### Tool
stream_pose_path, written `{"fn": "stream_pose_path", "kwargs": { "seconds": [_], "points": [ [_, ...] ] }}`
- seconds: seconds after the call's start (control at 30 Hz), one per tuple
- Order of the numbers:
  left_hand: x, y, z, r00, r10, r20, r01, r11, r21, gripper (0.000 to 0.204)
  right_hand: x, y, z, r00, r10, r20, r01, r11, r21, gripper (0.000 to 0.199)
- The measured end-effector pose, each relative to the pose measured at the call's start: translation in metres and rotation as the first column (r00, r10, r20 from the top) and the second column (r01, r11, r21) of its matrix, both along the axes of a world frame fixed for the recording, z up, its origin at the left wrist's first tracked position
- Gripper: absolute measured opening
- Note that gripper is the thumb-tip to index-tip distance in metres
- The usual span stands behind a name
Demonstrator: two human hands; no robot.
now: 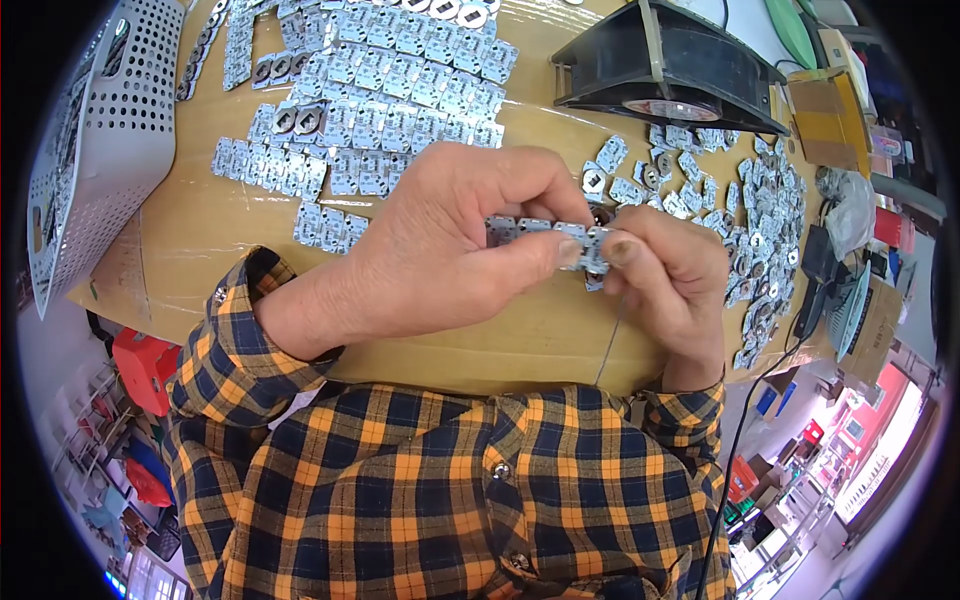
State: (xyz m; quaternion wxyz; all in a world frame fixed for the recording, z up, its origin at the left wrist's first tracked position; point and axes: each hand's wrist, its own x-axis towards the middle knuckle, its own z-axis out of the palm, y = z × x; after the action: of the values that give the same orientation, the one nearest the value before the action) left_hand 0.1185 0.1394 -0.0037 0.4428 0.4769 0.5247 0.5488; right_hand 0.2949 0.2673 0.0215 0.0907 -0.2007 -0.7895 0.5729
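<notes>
A short row of small pale-blue circuit boards lies across my fingers, above the near middle of the table. My left hand is closed on it, thumb on the near side and fingers curled behind. At the row's right end, the thumb and fingers of my right hand pinch the last board. Part of another small board shows just below this end. My fingers hide some of the row, so I cannot tell exactly how the boards join. A thin grey wire hangs down beneath my right hand.
Rows of similar boards cover the table at the far left; some carry round silver discs. Loose boards are heaped on the right. A black fan stands at the back right. A white perforated basket is at the left edge.
</notes>
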Motion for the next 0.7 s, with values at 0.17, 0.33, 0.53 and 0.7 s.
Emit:
{"fn": "stream_pose_path", "kwargs": {
  "seconds": [0.17,0.33,0.53,0.7],
  "points": [
    [-0.002,0.0,0.013,0.887,-0.042,0.459,0.109,0.987,-0.12,0.016,0.002,-0.006,-0.007,0.984,-0.174,-0.041,0.088,0.67,-0.737,0.032],
    [0.002,0.0,0.006,0.888,0.027,0.458,0.046,0.988,-0.149,0.018,-0.004,-0.011,-0.007,0.95,-0.31,0.02,0.233,0.666,-0.709,0.032],
    [0.001,0.002,0.002,0.952,0.127,-0.279,-0.07,0.976,0.208,0.024,-0.005,-0.014,-0.01,0.952,-0.307,-0.008,0.284,0.891,-0.353,0.032],
    [0.008,0.003,-0.005,0.864,0.33,-0.38,-0.174,0.905,0.389,0.03,-0.01,-0.024,-0.005,0.951,-0.307,-0.038,0.296,0.938,-0.18,0.029]
  ]
}}
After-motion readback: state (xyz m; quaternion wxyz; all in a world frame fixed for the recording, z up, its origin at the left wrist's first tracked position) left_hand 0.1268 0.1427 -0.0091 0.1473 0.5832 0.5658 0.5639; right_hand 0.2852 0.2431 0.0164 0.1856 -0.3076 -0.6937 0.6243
